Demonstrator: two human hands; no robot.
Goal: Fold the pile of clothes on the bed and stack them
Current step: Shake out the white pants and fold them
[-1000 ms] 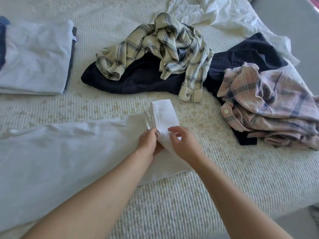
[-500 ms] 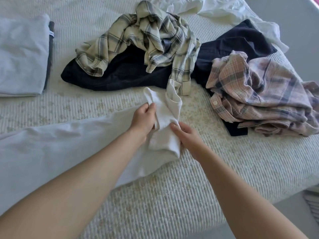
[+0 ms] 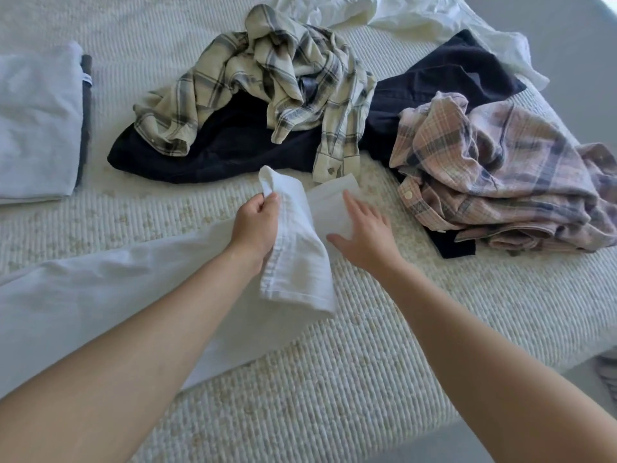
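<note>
Left hand (image 3: 255,225) pinches the white garment's (image 3: 100,295) end; right hand (image 3: 365,233), fingers spread, rests flat just beside it.

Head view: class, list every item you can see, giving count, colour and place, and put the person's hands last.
White garment: one, white, spread across the near left of the bed.
Folded stack: one, pale grey over dark, far left.
Cream plaid shirt: one, crumpled, centre, on the navy garment.
Navy garment: one, dark navy, centre.
Pink plaid shirt: one, right.
White sheet: one, far top.
Bed: one, cream textured cover.
Left hand: grips the white cuff.
Right hand: fingers straight, over white cloth.
</note>
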